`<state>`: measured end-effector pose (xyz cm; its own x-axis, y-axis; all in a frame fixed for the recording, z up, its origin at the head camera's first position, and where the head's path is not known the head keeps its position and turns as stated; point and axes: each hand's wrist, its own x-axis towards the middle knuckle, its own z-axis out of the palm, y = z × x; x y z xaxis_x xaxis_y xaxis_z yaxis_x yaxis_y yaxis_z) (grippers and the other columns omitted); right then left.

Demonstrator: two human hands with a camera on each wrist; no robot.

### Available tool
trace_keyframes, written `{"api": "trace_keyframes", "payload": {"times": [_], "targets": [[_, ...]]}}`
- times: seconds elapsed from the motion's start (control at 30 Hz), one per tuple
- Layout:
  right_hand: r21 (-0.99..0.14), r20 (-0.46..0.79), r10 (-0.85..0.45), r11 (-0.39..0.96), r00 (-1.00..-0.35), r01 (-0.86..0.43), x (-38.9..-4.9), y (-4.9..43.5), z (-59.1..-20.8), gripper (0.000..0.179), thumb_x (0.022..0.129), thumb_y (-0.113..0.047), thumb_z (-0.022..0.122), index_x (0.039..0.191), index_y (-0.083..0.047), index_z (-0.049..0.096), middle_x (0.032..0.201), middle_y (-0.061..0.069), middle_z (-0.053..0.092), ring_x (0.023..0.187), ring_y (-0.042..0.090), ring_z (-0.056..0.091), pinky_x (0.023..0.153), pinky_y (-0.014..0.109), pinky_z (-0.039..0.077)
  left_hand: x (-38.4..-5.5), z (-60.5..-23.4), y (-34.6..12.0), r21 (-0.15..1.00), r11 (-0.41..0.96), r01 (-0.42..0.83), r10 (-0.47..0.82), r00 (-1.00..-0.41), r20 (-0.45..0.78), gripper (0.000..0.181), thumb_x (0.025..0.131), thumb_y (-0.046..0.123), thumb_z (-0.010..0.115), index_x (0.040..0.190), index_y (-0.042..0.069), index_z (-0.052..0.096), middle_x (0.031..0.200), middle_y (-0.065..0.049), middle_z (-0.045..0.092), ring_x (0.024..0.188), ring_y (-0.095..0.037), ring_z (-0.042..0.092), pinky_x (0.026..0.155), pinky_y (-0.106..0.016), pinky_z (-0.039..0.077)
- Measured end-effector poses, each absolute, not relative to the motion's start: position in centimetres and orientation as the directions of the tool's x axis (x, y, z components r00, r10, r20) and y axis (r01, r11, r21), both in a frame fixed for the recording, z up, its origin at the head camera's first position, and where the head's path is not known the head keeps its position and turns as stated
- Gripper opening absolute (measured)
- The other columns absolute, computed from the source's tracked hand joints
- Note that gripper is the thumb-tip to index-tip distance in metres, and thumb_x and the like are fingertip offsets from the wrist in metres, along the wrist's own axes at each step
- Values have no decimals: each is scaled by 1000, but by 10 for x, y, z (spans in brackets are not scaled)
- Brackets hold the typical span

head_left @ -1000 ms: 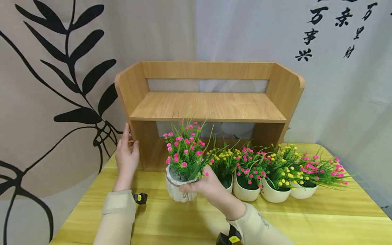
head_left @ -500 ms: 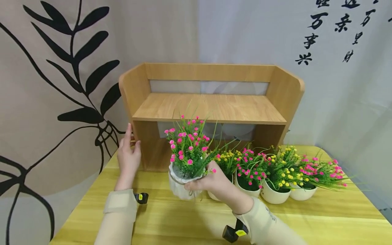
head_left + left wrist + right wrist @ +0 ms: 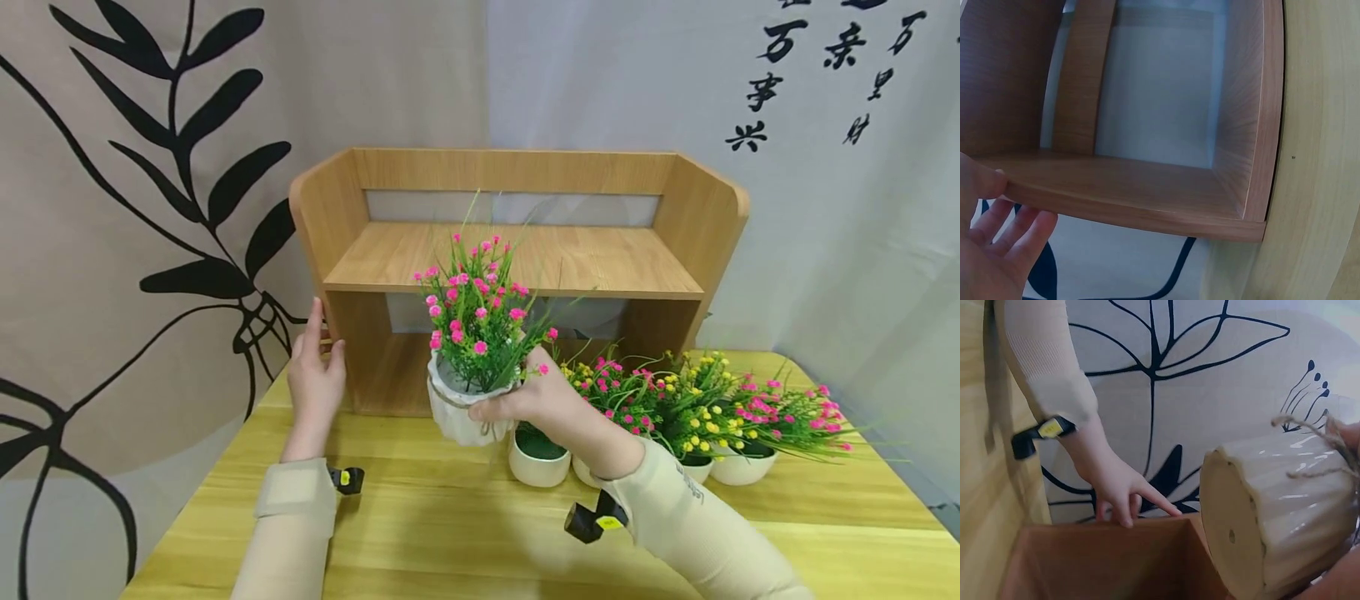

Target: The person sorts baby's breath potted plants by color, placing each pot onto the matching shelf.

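The right hand (image 3: 536, 400) grips the white ribbed flower pot (image 3: 468, 412) with pink flowers, held up off the yellow table (image 3: 420, 533) — the lifting step. The left hand (image 3: 315, 379), fingers straight, steadies the wooden shelf (image 3: 517, 258). Next, it probably needs setting gently on the shelf board — upright.

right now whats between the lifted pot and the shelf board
Nothing: in the head view the pot, held off the table by the right hand, hangs in front of and below the shelf board, which is bare.
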<state>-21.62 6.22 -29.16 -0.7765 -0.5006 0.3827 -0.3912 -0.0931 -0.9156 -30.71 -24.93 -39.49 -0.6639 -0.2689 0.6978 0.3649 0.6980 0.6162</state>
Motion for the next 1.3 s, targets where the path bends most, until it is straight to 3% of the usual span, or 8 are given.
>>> {"api": "trace_keyframes", "payload": {"times": [0.4, 0.67, 1.0, 1.2, 1.3], "targets": [[-890, 389, -479, 26, -787, -455, -221, 74, -242, 74, 66, 0, 78, 135, -4, 50, 127, 10, 59, 114, 22, 54, 101, 41, 41, -307, -394, -253, 619, 697, 363, -271, -666, 695, 74, 94, -3, 58, 154, 30, 29, 112, -29, 53, 96, -43, 59, 73, -52, 52], [-864, 385, -455, 129, -803, -487, -232, 76, -219, 65, 67, -6, 79, 128, -6, 55, 121, 7, 61, 111, 19, 53, 100, 39, 41, -305, -398, -254, 620, 694, 365, -257, -679, 688, 75, 93, -4, 58, 154, 28, 28, 110, -29, 54, 96, -43, 59, 74, -53, 53], [-837, 483, -382, 65, -788, -544, -255, 63, -188, 64, 66, -3, 77, 126, -2, 55, 118, 11, 61, 108, 20, 56, 96, 37, 44, -309, -392, -251, 608, 694, 386, -243, -669, 702, 75, 93, -5, 58, 154, 27, 28, 108, -28, 53, 95, -43, 60, 73, -53, 54], [-836, 475, -337, 115, -813, -536, -267, 54, -173, 56, 68, -10, 79, 120, -2, 60, 112, 11, 66, 103, 21, 61, 91, 34, 48, -307, -392, -250, 620, 689, 376, -250, -679, 690, 76, 94, -3, 58, 154, 30, 27, 109, -27, 53, 96, -42, 59, 73, -52, 54], [-835, 474, -319, 135, -821, -534, -274, 49, -167, 60, 69, -13, 80, 123, -4, 58, 114, 9, 65, 104, 19, 60, 92, 32, 47, -305, -395, -250, 626, 687, 368, -257, -683, 683, 76, 94, -3, 58, 154, 31, 27, 109, -26, 53, 97, -41, 60, 74, -52, 54]]}}
